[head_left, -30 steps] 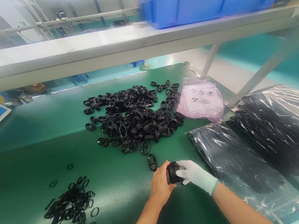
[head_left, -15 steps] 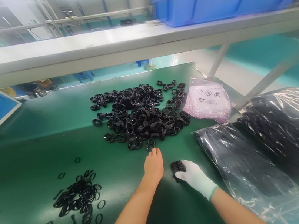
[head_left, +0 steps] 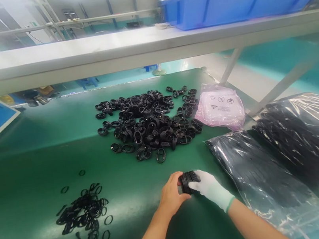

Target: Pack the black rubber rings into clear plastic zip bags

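Two hands are brought together over a desk (head_left: 125, 212), and a short stack of black coils (head_left: 188, 182) is held between them, on the near side of the large heap of black coils (head_left: 150, 121). The left end of the stack is gripped by the bare left hand (head_left: 171, 194), its fingers clamped on the coils with the thumb set low. The right end is gripped by the right hand (head_left: 210, 188), which is covered by a white glove; its fingers are also clamped on the stack. One loose coil (head_left: 161, 155) is set close to the near edge of the heap.

To the left of the heap and nearer the person, thin black rings (head_left: 85, 212) are scattered in a loose pile. Just to the right of the heap, a pinkish plastic bag (head_left: 220, 106) printed with warning symbols is laid. Farther right and nearer, a clear bag (head_left: 264, 175) is filled with dark items, and a bulkier clear bag (head_left: 312, 140) is placed beside it. Beyond and above the heap, a blue bin (head_left: 244, 2) is supported by a white shelf (head_left: 77, 53).
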Demonstrator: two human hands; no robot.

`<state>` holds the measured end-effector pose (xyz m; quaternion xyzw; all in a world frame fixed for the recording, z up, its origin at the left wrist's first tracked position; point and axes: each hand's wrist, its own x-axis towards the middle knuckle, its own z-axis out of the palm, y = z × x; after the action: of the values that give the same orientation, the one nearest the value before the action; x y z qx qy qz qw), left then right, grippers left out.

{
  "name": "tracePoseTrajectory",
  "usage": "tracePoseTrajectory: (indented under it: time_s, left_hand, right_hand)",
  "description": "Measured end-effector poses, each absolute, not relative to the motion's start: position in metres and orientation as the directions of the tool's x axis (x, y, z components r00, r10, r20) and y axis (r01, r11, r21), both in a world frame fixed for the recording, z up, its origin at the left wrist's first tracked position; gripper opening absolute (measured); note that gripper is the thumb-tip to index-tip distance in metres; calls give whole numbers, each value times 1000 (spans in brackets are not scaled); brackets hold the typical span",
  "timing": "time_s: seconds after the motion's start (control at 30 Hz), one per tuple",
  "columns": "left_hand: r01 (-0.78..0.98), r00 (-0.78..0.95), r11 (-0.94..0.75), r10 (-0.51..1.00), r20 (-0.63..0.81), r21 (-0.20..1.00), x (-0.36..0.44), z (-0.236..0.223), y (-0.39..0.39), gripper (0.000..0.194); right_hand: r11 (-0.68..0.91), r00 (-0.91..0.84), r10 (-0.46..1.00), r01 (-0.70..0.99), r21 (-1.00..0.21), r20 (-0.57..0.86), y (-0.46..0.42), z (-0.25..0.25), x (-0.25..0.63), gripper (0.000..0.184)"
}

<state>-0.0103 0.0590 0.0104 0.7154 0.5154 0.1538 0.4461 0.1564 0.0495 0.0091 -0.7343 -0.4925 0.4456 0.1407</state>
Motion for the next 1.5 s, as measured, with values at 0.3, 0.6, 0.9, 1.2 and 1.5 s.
tracePoseTrajectory:
  time_s: [0.3,0.6,0.9,1.2,1.5]
  left_hand:
    - [649,518,-324,851,-88,688,-26,7,77,49]
    - [803,571,-538,817,-75,254,-48,31,172,19]
    - [528,349,316,765,-541,788,-30,20,83,25]
    - [381,265,456,779,-568,804,-8,-9,75,27]
    - [436,271,401,795,-542,806,-17,4,73,22]
  right_hand:
    - [-531,205,813,645,-549,-545,52,12,139,36]
    - [-599,291,755,672,-437,-588,53,27,134,42]
    - [-545,245,804,670,-504,-542,52,16,138,39]
    - [-517,218,822,673,-529,-526,49,12,142,37]
    - [-568,295,783,698,-437,-547,49,19,129,50]
